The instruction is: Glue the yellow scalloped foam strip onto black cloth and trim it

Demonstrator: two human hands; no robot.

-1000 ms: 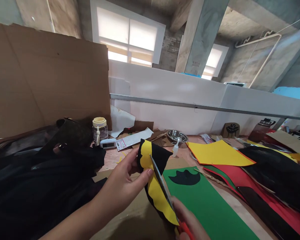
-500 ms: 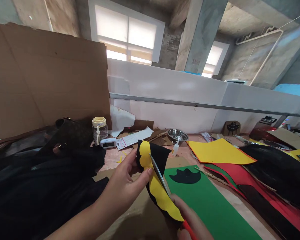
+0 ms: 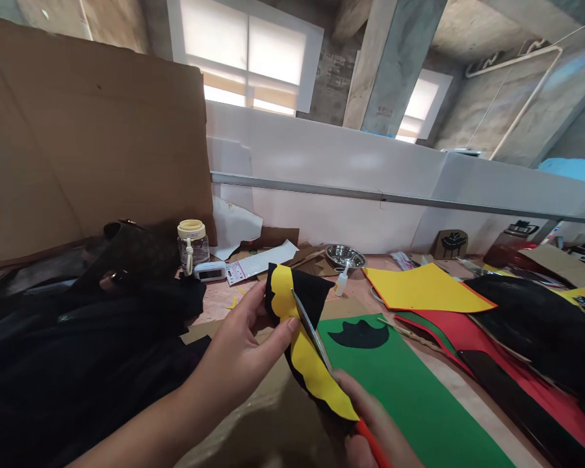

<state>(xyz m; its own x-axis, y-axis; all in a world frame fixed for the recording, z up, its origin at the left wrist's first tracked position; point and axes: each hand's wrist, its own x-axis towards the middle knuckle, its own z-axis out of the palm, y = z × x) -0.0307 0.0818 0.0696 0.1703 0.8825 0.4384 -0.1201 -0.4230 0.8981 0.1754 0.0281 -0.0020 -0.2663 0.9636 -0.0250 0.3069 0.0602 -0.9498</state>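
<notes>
My left hand [image 3: 253, 335] pinches a black sheet [image 3: 312, 292], looking like craft foam or felt, with a wavy-edged yellow strip [image 3: 316, 374] lying on it. The thumb presses on the yellow strip near its middle. In my right hand [image 3: 370, 409] is a pair of scissors [image 3: 314, 335] with red handles, the fingers closed round them. Their blades lie along the straight side of the yellow strip, against the black sheet. A green sheet [image 3: 404, 396] lies below on the right, bearing a black crescent-like cutout [image 3: 361, 334].
Yellow sheets [image 3: 426, 287] and red sheets [image 3: 521, 370] lie at right, beside a dark phone-like slab [image 3: 511, 403]. A small glue bottle [image 3: 341, 284], steel bowl [image 3: 345, 256] and lidded jar [image 3: 192, 244] stand behind. Dark cloth [image 3: 102, 364] fills the left, before a cardboard panel [image 3: 92, 143].
The whole view has shifted slightly, with the table things a little higher in the picture. Both hands, the sheet and the scissors keep nearly the same pose.
</notes>
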